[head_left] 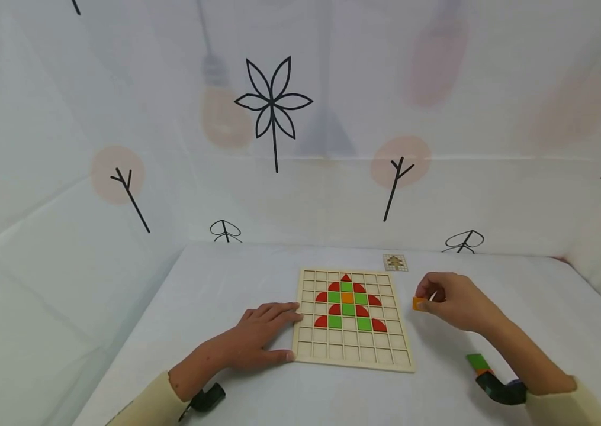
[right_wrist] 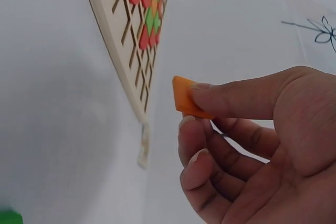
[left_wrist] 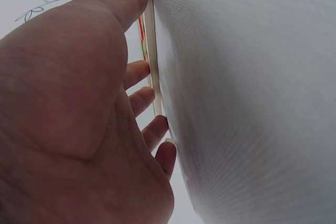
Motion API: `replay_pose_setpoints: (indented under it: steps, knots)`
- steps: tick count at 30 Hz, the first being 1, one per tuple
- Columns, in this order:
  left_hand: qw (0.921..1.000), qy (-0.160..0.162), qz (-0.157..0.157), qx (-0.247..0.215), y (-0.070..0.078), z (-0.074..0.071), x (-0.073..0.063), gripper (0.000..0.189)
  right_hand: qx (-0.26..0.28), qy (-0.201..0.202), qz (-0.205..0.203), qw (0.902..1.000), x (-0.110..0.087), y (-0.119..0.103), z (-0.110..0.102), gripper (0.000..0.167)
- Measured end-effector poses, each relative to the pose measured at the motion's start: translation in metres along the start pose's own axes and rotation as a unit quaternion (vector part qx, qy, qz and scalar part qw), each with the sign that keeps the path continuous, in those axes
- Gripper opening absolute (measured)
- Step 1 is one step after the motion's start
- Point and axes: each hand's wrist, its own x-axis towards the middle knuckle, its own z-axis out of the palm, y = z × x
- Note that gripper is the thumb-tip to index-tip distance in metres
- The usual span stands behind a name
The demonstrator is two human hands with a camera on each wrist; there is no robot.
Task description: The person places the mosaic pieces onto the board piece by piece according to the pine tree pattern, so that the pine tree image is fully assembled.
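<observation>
A wooden grid board [head_left: 327, 352] lies on the white table, with red, green and orange tiles set in its cells in a tree shape. One orange square [head_left: 347, 298] sits in the middle of that shape. My left hand [head_left: 252, 337] rests at the board's left edge, fingers straight and fingertips touching the rim. To the right of the board, my right hand [head_left: 457, 300] pinches an orange square tile [right_wrist: 185, 95] between thumb and fingers, above the table and apart from the board.
A small card with a tree pattern [head_left: 395, 262] lies behind the board's far right corner. Green tiles [head_left: 476, 362] and an orange piece lie near the right forearm, partly hidden by the dark wrist camera [head_left: 500, 390]. A printed white cloth [head_left: 327, 195] stands behind the table.
</observation>
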Motion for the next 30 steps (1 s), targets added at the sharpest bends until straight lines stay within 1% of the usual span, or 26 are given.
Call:
replay_pose_setpoints:
  steps: [8,15,22,30]
  knots:
    - [0.9999,-0.005,-0.009,0.007,0.0,0.001,0.001,0.074,0.017,0.019,-0.007,0.9996,0.003,-0.017,0.015,0.011]
    - [0.9999,-0.006,-0.011,0.008,0.0,0.001,0.001,0.074,0.055,0.034,-0.017,0.9978,0.005,-0.03,0.028,0.011]
    - [1.0,-0.003,-0.006,0.006,0.0,0.002,0.001,0.073,0.087,0.034,-0.031,0.9951,0.007,-0.042,0.04,0.012]
    - [1.0,-0.001,-0.005,0.005,-0.001,0.002,0.001,0.073,0.108,0.064,-0.035,0.9915,0.007,-0.052,0.061,0.012]
